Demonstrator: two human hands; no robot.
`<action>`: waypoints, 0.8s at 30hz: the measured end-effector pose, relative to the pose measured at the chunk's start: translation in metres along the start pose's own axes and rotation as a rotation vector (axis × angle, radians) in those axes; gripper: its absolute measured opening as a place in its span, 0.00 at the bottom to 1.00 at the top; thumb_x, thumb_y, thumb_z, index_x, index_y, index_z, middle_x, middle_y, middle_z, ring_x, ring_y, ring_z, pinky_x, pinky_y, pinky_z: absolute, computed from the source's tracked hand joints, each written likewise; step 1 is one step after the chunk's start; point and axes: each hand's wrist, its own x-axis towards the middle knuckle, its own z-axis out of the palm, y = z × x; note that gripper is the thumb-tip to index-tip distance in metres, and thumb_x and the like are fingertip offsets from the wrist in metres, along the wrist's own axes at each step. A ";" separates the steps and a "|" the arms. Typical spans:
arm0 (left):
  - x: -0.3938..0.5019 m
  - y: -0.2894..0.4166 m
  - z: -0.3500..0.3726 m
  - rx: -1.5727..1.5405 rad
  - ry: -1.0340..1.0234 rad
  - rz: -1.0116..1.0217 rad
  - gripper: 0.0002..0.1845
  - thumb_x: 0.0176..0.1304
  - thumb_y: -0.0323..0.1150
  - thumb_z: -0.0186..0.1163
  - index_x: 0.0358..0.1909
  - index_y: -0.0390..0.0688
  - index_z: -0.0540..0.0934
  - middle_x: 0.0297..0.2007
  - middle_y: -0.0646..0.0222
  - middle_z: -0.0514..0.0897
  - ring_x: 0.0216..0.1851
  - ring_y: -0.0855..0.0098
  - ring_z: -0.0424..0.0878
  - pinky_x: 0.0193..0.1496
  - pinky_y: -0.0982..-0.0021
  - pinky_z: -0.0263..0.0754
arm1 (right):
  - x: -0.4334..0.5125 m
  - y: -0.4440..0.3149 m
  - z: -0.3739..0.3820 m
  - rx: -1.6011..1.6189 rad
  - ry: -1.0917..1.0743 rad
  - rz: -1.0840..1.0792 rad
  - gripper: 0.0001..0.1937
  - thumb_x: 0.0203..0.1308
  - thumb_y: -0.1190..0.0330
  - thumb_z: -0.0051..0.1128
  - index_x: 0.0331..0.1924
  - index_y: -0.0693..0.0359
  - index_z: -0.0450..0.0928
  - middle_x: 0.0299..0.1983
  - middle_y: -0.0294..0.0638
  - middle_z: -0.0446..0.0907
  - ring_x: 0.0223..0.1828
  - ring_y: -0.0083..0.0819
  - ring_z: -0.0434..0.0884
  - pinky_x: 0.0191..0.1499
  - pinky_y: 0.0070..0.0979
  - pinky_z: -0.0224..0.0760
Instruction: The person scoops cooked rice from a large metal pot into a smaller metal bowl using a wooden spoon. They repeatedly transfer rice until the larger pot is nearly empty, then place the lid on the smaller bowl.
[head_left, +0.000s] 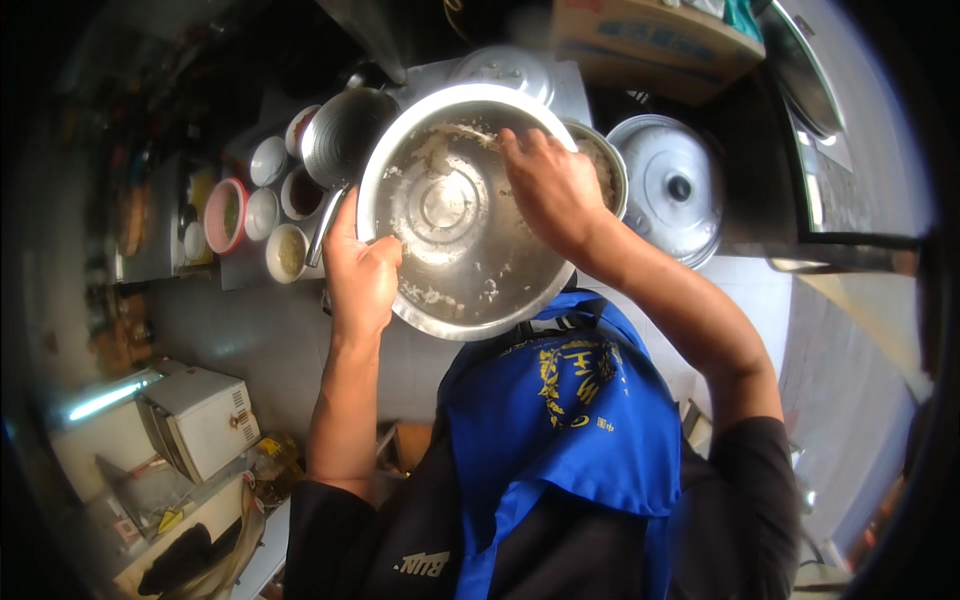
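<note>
A large stainless steel bowl (517, 255) is tilted up before my chest, with white grains that look like cooked rice (439, 298) stuck to its inner wall and base. My left hand (365, 259) grips its left rim, thumb over the inside. Inside the upper right part of the bowl, my right hand (551, 176) has its fingers curled close to the wall. A pale strip (469, 133) lies at those fingertips; whether it is held, and what it is, cannot be told. Behind the bowl's right rim, a second metal pot (604, 161) with pale contents is partly hidden.
Left of the bowl stand a perforated metal strainer (337, 139), a metal handle (327, 225), several small bowls (287, 253) and a red plastic basket (226, 216). A lidded aluminium pot (667, 187) is at right, below a cardboard box (660, 45). A white appliance (202, 420) stands lower left.
</note>
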 end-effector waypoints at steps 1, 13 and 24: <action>-0.004 0.007 0.005 0.038 -0.008 0.028 0.38 0.50 0.09 0.47 0.68 0.31 0.76 0.50 0.65 0.86 0.36 0.82 0.78 0.35 0.82 0.71 | 0.008 -0.005 0.003 -0.046 -0.051 -0.015 0.18 0.67 0.75 0.52 0.60 0.69 0.77 0.48 0.56 0.84 0.49 0.49 0.87 0.45 0.40 0.85; -0.009 -0.009 -0.007 -0.032 0.054 -0.001 0.33 0.51 0.09 0.47 0.62 0.31 0.79 0.41 0.70 0.85 0.29 0.85 0.74 0.29 0.83 0.67 | 0.016 0.025 0.066 0.688 -0.590 0.064 0.12 0.68 0.74 0.49 0.31 0.65 0.85 0.25 0.45 0.85 0.24 0.33 0.84 0.26 0.34 0.75; -0.007 -0.008 -0.008 -0.039 0.075 0.012 0.34 0.51 0.09 0.46 0.64 0.31 0.77 0.43 0.70 0.84 0.31 0.86 0.74 0.29 0.84 0.65 | 0.007 -0.005 0.065 1.359 -0.793 0.099 0.11 0.76 0.68 0.53 0.40 0.63 0.86 0.21 0.27 0.69 0.21 0.13 0.63 0.23 0.20 0.55</action>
